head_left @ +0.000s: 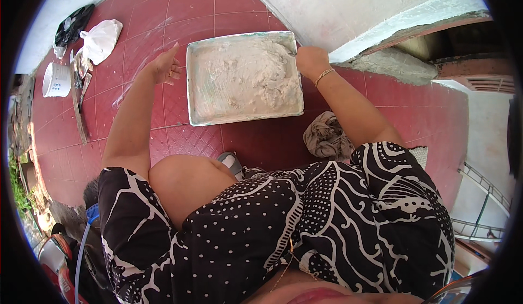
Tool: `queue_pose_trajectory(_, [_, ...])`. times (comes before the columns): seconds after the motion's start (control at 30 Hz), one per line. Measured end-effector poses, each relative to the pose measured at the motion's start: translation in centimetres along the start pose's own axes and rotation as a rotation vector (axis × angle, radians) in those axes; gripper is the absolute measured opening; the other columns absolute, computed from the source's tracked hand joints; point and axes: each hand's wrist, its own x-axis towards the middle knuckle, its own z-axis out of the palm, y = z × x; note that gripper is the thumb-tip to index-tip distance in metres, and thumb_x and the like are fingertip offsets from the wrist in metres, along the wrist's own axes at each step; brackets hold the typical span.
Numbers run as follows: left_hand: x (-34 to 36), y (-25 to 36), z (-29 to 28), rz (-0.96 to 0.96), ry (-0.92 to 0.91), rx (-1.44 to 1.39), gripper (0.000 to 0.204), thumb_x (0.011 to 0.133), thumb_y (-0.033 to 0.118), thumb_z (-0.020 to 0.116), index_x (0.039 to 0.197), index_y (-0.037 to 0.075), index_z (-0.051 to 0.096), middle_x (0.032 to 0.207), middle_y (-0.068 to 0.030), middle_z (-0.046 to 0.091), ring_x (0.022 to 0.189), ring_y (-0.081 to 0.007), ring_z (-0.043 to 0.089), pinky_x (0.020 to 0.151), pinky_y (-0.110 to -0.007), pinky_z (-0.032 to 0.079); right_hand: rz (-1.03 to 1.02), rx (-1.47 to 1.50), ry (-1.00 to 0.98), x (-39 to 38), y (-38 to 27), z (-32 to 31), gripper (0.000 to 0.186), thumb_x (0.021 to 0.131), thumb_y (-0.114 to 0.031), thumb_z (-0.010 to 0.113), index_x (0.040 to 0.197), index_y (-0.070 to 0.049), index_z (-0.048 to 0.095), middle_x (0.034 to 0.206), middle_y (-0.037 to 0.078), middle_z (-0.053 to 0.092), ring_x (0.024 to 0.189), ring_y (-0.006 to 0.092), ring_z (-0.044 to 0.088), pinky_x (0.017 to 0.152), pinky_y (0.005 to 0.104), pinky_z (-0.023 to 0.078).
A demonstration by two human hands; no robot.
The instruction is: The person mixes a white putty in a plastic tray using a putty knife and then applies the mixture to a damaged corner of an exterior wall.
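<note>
A pale rectangular tray (190, 83) on the red tiles holds a lumpy, cream-coloured wet paste (239, 77), heaped toward its right side. My left hand (166, 67) hovers just outside the tray's upper left, fingers apart and slightly curled, holding nothing. At the tray's upper right edge, my right hand (311, 63) is closed; what it grips is hidden, though a small dark shape shows at the paste beside it. Below that arm lies a crumpled brown cloth (327, 135).
On the red floor (381, 118) at left are a white bucket (56, 80), white bag (101, 41), black bag (74, 23), long wooden strip (77, 110) and small tools (85, 86). A white wall (338, 4) borders the top right; a metal ladder-like frame (485, 195) stands at right.
</note>
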Motion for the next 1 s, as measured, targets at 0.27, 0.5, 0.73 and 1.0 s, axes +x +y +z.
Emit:
queue_pose_trajectory(0.27, [-0.9,-0.1,-1.1,0.070,0.066,-0.065,0.100,0.081,0.072,0.030,0.137,-0.010,0.015,0.136,-0.0310,0.030,0.120,-0.0425,0.040,0.098,-0.058,0.028,0.121,0.268,-0.077,-2.5,1.2,-0.1,0.034,0.087,-0.031,0.048,0.093,-0.001,0.064,0.100,0.021,0.062,0.095,0.0354,0.060,0.081,0.0430,0.047])
queue_pose_trajectory(0.5, [-0.4,1.6,1.1,0.100,0.078,-0.083,0.097,0.082,0.072,0.030,0.136,-0.009,0.021,0.133,-0.0291,0.036,0.118,-0.0402,0.043,0.095,-0.057,0.032,0.191,0.494,-0.104,-1.7,2.3,4.1,0.032,0.086,-0.027,0.049,0.091,0.000,0.065,0.096,0.021,0.063,0.093,0.0359,0.060,0.080,0.0429,0.048])
queue_pose_trajectory(0.73, [-0.5,2.4,2.2,0.129,0.089,-0.118,0.095,0.083,0.070,0.030,0.135,-0.009,0.023,0.131,-0.0283,0.039,0.118,-0.0393,0.044,0.094,-0.055,0.035,0.095,0.397,-0.046,-3.1,2.8,0.6,0.033,0.087,-0.030,0.050,0.091,-0.001,0.064,0.094,0.021,0.063,0.092,0.0350,0.061,0.079,0.0430,0.048])
queue_pose_trajectory(1.0, [0.3,3.5,3.8,0.118,0.103,-0.092,0.093,0.084,0.068,0.029,0.135,-0.009,0.023,0.131,-0.0291,0.038,0.117,-0.0399,0.044,0.093,-0.055,0.037,-0.049,0.242,0.057,-5.0,2.6,3.6,0.025,0.087,-0.027,0.049,0.086,-0.006,0.060,0.083,0.014,0.064,0.083,0.0333,0.061,0.072,0.0449,0.046])
